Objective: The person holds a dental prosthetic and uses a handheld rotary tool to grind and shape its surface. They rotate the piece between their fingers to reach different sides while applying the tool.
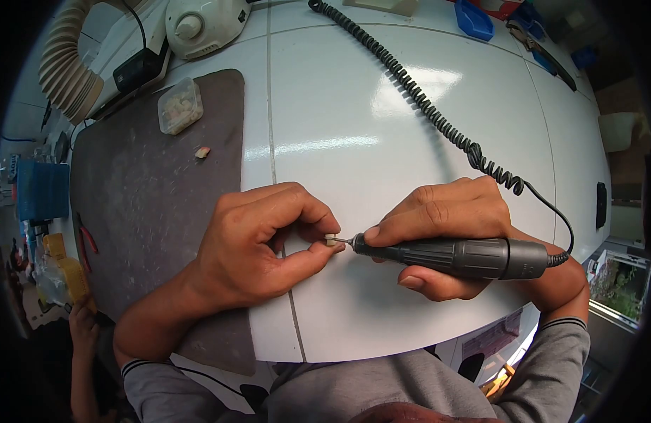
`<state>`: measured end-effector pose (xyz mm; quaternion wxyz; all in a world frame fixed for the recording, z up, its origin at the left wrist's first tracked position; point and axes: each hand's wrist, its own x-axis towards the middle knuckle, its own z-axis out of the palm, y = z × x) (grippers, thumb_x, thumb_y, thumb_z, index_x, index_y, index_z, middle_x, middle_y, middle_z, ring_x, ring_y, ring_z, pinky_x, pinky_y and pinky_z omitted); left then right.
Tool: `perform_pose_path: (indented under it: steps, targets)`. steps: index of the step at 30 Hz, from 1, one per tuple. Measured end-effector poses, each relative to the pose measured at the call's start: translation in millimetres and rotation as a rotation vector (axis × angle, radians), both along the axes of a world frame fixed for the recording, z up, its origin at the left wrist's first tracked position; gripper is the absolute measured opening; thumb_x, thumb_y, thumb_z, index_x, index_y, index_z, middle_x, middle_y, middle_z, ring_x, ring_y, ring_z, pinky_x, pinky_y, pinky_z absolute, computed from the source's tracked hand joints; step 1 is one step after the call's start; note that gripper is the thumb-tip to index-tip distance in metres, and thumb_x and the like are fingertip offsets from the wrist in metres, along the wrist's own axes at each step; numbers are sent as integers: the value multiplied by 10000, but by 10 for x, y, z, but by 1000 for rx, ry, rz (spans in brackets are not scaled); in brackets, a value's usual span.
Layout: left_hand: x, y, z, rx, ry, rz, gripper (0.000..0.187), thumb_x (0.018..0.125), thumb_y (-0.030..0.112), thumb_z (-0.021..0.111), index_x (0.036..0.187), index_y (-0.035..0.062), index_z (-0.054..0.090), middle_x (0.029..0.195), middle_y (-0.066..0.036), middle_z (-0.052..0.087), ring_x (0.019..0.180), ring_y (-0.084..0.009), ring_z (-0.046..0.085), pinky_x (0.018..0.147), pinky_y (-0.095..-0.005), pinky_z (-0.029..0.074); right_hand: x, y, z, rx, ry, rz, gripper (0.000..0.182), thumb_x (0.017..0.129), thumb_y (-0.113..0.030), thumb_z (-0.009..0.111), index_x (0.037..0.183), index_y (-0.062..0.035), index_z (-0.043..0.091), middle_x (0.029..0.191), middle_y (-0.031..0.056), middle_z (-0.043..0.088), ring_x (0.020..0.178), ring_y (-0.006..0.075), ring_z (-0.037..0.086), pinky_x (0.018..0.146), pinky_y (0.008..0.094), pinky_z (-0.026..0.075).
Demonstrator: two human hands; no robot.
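Note:
My left hand (251,243) pinches a small cream-coloured piece (330,240) between thumb and index finger; its exact kind is too small to tell. My right hand (449,211) is wrapped round a dark grey rotary handpiece (459,259), held almost level with its tip toward the left. The thin metal bit (341,240) at its end reaches the piece and appears to touch it. From the handpiece's rear runs a black coiled cord (417,95) across the white table (325,169).
On the grey-brown mat (149,183) stand a clear plastic tub (180,107) of small cream pieces and a loose piece (203,152). Red-handled pliers (87,236) lie at its left edge. A white machine (205,27) and ribbed hose (68,70) stand behind. Another person's hand (83,324) shows lower left.

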<state>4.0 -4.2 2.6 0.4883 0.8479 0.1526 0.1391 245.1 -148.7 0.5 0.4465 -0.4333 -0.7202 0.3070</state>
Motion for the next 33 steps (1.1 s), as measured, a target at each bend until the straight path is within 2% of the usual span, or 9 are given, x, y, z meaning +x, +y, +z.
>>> perform_pose_path:
  steps: [9,12,30,33]
  targets:
    - [14,-9,-47,16,-61,-7,168,784,1,856,886,33,727,833,-29,741,660,-59,648,539,-222,435,8,-8,2,9,-1,9,327,892,-199,804,1143,10,790,937,159,808,824,278,818,729,347,674]
    - [14,10,53,1,19,-40,135,847,-4,840,932,1,735,855,-69,749,790,-145,771,655,-257,595,-6,-9,-5,7,0,11,329,891,-202,805,1142,11,790,935,159,808,826,279,819,732,348,676]
    - [13,7,19,2,-11,-38,139,825,-26,833,923,-9,736,859,-85,753,782,-159,775,681,-269,615,-13,-8,55,-23,-34,30,312,889,-171,822,1146,2,789,971,153,814,856,283,820,756,351,676]
    - [13,-15,-28,8,-40,-8,163,763,-39,838,874,3,726,834,-58,743,706,-90,689,588,-232,494,-21,-12,48,-25,-32,23,312,887,-167,824,1147,2,789,974,154,814,856,284,820,755,350,676]
